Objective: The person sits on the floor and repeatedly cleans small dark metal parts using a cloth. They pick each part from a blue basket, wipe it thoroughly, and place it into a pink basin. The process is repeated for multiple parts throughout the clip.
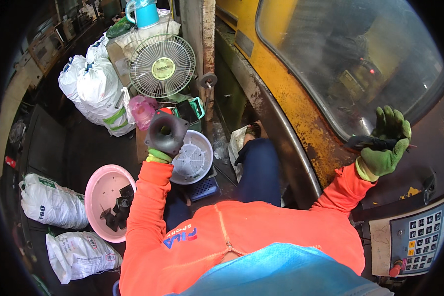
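Observation:
My left hand [159, 155], in a green glove, grips a dark grey horn-shaped plastic part [155, 134] with a squarish flange, a round hole at its centre and holes at its corners. Most of the left fingers are hidden behind the part. At the far right, my right hand [387, 148], also gloved in green, is raised beside the machine's windowed yellow door [301, 98]. A long black thing [370, 143] lies across its palm, between thumb and fingers; its exact kind is unclear. A white perforated basket [198, 158] sits just below the horn part.
A pink tub [96, 197] with black pieces stands at left, near white sacks [49, 202]. Further off are a fan [163, 93], filled white bags [98, 89] and a pink plastic bag [142, 111]. A control panel [422, 237] with a red button juts out at lower right.

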The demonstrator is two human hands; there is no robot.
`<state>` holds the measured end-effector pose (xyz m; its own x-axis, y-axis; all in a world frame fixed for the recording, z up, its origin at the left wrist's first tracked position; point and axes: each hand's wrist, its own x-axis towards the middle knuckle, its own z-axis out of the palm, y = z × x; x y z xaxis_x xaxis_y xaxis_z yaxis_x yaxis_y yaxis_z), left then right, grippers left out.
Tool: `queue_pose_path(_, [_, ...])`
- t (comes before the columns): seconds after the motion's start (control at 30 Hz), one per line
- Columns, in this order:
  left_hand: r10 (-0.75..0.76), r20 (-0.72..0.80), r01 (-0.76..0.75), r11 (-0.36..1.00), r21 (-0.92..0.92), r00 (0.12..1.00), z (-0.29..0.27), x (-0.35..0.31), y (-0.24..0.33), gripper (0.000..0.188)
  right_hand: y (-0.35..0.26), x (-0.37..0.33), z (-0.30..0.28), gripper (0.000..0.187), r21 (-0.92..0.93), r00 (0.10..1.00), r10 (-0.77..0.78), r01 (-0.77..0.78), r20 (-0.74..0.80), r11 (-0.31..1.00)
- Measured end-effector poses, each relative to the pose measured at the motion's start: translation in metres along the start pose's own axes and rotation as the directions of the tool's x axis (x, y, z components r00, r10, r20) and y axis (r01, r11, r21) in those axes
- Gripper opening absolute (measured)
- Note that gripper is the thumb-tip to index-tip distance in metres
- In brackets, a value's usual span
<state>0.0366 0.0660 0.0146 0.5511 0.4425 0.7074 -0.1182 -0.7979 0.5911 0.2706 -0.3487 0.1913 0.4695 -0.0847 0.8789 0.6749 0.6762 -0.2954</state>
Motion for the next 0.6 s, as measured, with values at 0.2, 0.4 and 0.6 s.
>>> queue_pose_path(0.2, [-0.601, 0.436, 0.332, -0.282, -0.9, 0.67, 0.005, 0.002, -0.053, 0.037, 0.027, -0.032, 0.054, 0.037, 0.224, 0.953, 0.227, -0.271, 0.202, 0.936])
queue_pose_path(0.4, [-0.351, -0.194, 0.269, 0.897, -0.351, 0.916, 0.054, -0.001, -0.083, 0.068, 0.187, -0.133, 0.168, 0.046, -0.407, 0.308, 0.911, -0.822, 0.272, 0.399])
queue_pose_path(0.6, [-0.267, -0.18, 0.268, 0.963, -0.018, 0.947, 0.044, -0.023, -0.076, 0.066, 0.276, -0.244, 0.202, 0.043, -0.398, -0.042, 0.941, -0.912, 0.336, 0.101])
